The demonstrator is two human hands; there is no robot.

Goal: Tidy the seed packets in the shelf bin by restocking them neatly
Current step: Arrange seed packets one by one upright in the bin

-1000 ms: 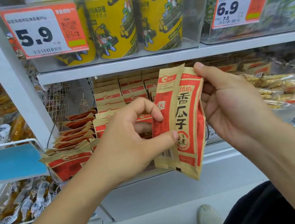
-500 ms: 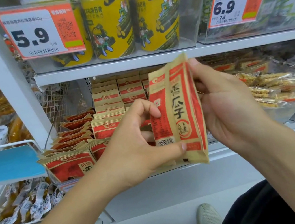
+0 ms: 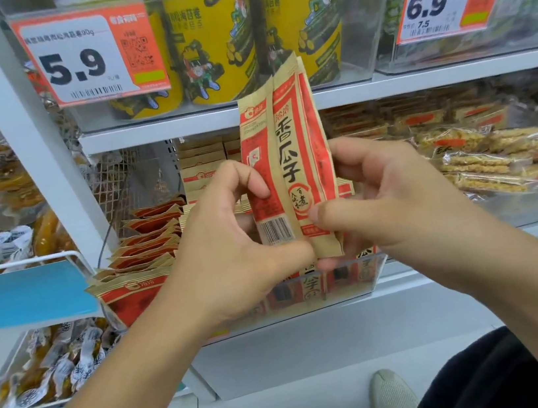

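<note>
We hold the seed packets (image 3: 290,166) upright, long axis vertical, above the shelf bin (image 3: 371,276); left hand (image 3: 231,243) and right hand (image 3: 387,197) pinch perhaps three.

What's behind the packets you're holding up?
Behind the held packets stand yellow tubs on the upper shelf and rows of matching seed packets in the bin below. The hands hide the bin's middle.

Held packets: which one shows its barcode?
The left packet, pinched by the left hand, shows a barcode near its bottom. The right packet, in the right hand, shows large printed characters.
</note>
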